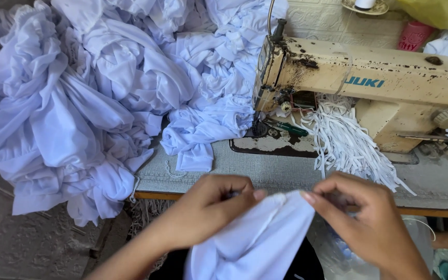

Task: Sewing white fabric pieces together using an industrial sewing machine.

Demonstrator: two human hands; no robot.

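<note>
A piece of white fabric hangs down toward my lap at the bottom centre. My left hand pinches its top edge from the left, and my right hand pinches the same edge from the right, fingertips nearly meeting. Both hands sit just in front of the table's near edge. An old cream sewing machine stands on the table beyond my hands, with a bundle of white elastic strips draped under its arm.
A large heap of white garments covers the table's left side and spills over the edge. A green-handled screwdriver lies by the needle plate. A red cup and a yellow bag sit behind the machine.
</note>
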